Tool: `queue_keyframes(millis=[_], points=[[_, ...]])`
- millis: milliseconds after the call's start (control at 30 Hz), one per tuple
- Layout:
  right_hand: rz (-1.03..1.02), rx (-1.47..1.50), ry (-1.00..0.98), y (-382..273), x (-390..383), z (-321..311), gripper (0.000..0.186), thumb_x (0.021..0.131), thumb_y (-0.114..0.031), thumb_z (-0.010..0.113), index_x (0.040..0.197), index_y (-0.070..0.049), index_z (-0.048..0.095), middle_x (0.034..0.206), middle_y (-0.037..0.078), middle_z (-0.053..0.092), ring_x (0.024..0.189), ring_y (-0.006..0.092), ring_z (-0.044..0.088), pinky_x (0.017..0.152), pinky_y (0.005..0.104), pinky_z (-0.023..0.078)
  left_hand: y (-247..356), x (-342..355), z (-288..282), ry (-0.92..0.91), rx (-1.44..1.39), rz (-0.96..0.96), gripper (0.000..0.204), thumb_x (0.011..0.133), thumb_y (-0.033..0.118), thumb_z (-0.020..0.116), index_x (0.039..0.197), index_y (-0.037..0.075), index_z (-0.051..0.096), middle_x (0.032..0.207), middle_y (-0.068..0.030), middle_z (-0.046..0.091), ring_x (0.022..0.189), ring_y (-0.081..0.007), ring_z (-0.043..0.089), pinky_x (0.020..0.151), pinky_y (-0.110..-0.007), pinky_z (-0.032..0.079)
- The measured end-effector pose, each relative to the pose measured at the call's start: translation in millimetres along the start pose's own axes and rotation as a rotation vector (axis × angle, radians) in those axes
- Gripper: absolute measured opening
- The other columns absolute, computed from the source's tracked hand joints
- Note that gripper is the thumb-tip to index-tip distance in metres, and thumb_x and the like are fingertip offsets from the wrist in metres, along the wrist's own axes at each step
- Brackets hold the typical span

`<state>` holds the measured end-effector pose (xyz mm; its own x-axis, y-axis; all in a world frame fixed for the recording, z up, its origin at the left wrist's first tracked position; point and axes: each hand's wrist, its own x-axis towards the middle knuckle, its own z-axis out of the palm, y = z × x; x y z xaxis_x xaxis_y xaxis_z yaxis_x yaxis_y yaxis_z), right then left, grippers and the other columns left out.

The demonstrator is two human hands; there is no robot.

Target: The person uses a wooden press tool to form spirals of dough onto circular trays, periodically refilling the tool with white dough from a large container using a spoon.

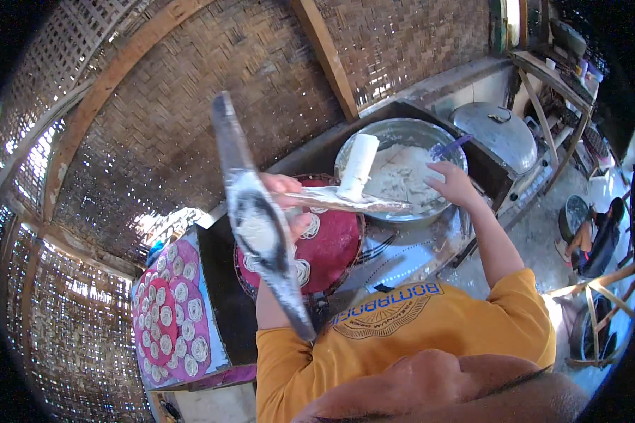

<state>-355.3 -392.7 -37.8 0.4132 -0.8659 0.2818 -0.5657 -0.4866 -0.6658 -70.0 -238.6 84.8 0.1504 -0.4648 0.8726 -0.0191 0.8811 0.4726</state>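
My left hand (282,185) grips a long wooden tool (229,134) with a flour-dusted oval hollow and a crosswise bar (381,206); a white cylinder (358,164) stands upright on the bar. Partly hidden beneath is a round red tray (335,254) bearing several white coiled pieces (305,225). To the right sits a metal basin (346,144) of white dough (402,173), with a purple utensil (450,146) at its rim. My right hand (448,185) is over the basin's right side, fingers apart and curved, nearest the dough.
Magenta trays (197,359) of several white coils stand at left. A large metal lid (494,137) lies right of the basin. A wooden shelf (550,77) holds utensils. A seated person (600,236) is at far right beside a metal tub (571,215). Woven walls (155,106) enclose the back.
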Motion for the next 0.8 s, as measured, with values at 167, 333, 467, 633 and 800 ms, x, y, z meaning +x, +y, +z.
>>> queue_keyframes(millis=[167,333,467,633,800], points=[[0.094,1.335,-0.822,-110,-25,33,0.097,0.067,-0.076,0.025,0.125,0.002,0.032,0.109,0.017,0.053,0.098,0.0269,0.052,0.086,0.0354,0.039,18,-3,-38,-0.024,-0.388,0.122,0.031,0.06,0.011,0.066,0.089,0.016,0.056,0.091,-0.0051,0.04,0.084,-0.0196,0.047,0.076,-0.035,0.041],[0.171,2.009,-1.822,-176,-67,72,0.089,0.062,-0.079,0.021,0.121,-0.014,0.036,0.096,0.027,0.053,0.043,0.024,0.053,0.03,0.0293,0.039,15,-19,-48,-0.268,-0.706,0.091,0.033,0.067,0.014,0.066,0.099,0.017,0.056,0.101,-0.0067,0.043,0.092,-0.0215,0.048,0.081,-0.037,0.041],[0.212,1.902,-1.547,-162,-50,62,0.078,0.072,-0.071,0.029,0.12,-0.01,0.036,0.078,0.019,0.053,0.039,0.013,0.042,0.029,0.0218,0.033,54,-27,-18,0.376,0.304,-0.407,0.058,0.07,0.023,0.066,0.12,0.01,0.04,0.121,-0.0129,0.039,0.108,-0.0276,0.043,0.087,-0.039,0.039],[-0.023,1.6,-0.97,-176,-24,37,0.084,0.071,-0.039,0.062,0.133,-0.01,0.014,0.109,0.02,0.045,0.058,0.0145,0.05,0.038,0.0177,0.036,29,-106,-95,-0.134,0.261,-0.698,0.058,0.064,0.023,0.068,0.113,0.005,0.044,0.112,-0.0087,0.052,0.101,-0.0177,0.05,0.093,-0.032,0.031],[-0.504,0.944,-0.443,-185,-5,42,0.095,0.067,-0.024,0.066,0.135,-0.013,0.001,0.125,0.017,0.034,0.089,0.0232,0.052,0.063,0.0295,0.046,33,-82,-61,-0.122,0.551,-0.604,0.061,0.051,0.021,0.076,0.103,0.007,0.047,0.098,-0.0064,0.056,0.09,-0.0176,0.055,0.083,-0.031,0.04]])
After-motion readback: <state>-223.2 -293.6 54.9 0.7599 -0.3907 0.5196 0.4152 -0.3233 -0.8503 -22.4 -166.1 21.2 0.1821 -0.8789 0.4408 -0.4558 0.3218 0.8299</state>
